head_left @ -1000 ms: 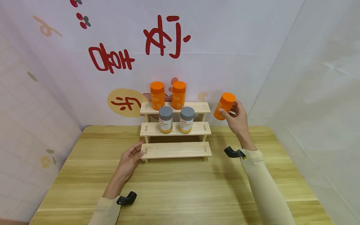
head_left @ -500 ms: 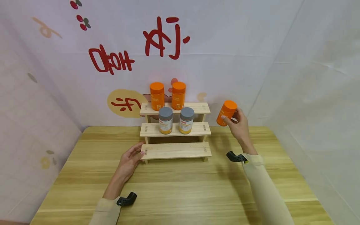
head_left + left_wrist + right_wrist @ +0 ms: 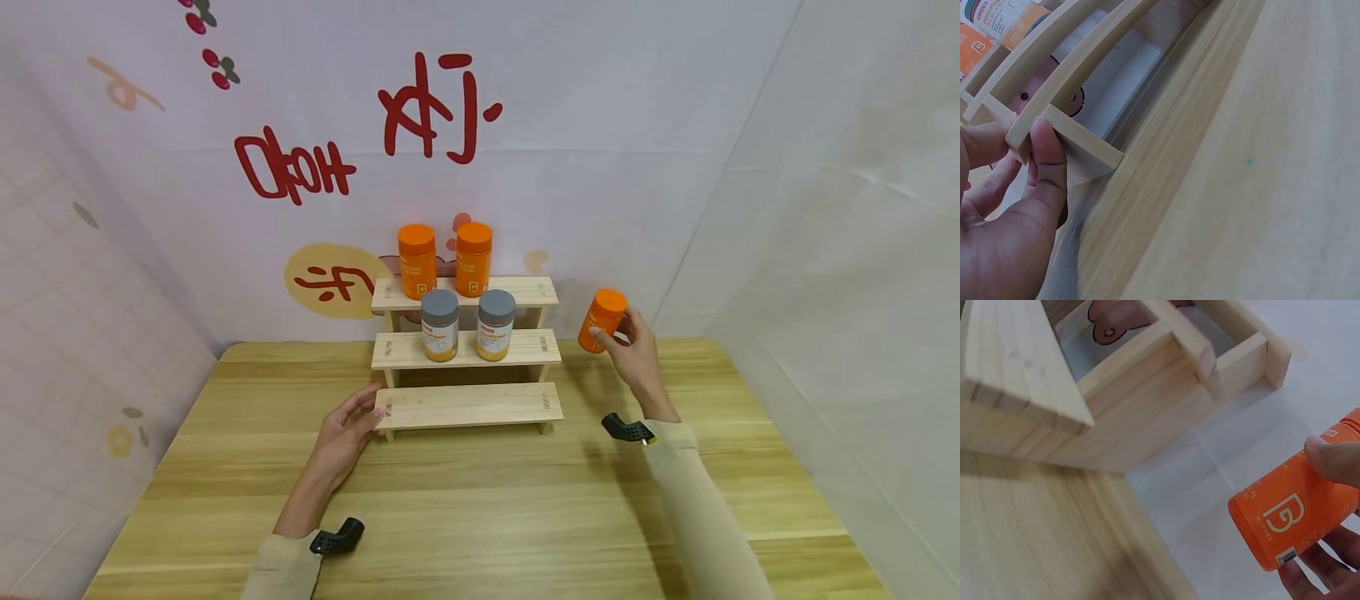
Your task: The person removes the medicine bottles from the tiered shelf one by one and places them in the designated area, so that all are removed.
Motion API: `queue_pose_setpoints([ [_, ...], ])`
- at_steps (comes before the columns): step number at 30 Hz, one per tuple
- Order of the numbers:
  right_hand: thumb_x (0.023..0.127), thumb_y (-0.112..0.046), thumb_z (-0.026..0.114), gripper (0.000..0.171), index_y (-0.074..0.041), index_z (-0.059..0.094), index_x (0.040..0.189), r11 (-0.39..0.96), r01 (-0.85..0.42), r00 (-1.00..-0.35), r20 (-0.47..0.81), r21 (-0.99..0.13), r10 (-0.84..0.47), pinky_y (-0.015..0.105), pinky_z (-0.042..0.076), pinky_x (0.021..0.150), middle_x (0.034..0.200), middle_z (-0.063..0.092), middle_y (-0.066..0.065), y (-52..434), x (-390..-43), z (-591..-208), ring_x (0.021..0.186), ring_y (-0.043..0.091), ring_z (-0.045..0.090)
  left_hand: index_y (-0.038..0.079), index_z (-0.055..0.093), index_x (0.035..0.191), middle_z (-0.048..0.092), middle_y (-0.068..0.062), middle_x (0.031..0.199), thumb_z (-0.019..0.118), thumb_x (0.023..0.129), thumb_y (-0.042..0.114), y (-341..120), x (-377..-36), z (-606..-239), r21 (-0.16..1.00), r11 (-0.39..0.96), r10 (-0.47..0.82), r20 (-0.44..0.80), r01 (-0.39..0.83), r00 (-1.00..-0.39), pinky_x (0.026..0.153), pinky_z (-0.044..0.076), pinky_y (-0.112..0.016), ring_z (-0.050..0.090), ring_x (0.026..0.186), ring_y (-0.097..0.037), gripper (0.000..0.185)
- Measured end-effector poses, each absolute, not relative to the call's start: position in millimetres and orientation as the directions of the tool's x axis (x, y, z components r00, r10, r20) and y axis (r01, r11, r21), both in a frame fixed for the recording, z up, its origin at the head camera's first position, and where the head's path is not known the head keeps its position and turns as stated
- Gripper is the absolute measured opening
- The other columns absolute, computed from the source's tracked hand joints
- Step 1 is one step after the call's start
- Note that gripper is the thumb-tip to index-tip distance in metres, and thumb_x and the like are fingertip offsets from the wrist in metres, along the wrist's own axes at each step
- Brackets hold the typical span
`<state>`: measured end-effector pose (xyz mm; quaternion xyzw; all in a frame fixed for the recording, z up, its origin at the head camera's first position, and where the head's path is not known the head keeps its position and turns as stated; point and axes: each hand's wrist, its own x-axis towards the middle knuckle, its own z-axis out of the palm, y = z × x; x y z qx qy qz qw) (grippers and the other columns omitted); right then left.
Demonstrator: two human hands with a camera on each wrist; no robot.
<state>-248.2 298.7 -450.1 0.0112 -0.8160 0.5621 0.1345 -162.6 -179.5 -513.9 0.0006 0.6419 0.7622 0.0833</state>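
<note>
The left hand [image 3: 347, 431] pinches the left end of the wooden stepped rack's [image 3: 468, 406] lowest tier, thumb pressed on its corner. Two grey-lidded jars [image 3: 439, 325] and two orange bottles [image 3: 417, 261] stand beyond it. Right of the rack, the right hand [image 3: 633, 354] grips a tilted orange bottle [image 3: 601, 320] in the air. If that grip loosened, it could drop onto the table [image 3: 480, 508]. Only the right wrist view shows its barcode.

Your head camera looks forward and down across the table [image 3: 480, 517] at the stepped wooden rack [image 3: 467, 350] at twelve o'clock. Your left wrist camera sits close at the rack's lowest step; your right wrist camera views its right end from low down.
</note>
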Motion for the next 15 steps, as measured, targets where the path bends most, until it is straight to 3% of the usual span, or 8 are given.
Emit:
queue_pose_setpoints([
  [15, 0.097, -0.025, 0.073, 0.070, -0.015, 0.039, 0.157, 0.336, -0.080, -0.984, 0.127, -0.939, 0.122, 0.054, 0.041, 0.119, 0.149, 0.053, 0.020, 311.8, -251.1, -480.4, 0.133, 0.031, 0.049, 0.002, 0.038, 0.157, 0.052, -0.003, 0.124, 0.062, 0.103, 0.008, -178.5, -164.2, -513.9, 0.979, -0.158, 0.137, -0.111, -0.132, -0.984, 0.078, 0.058, -0.022, 0.060, 0.101, -0.006, 0.060],
])
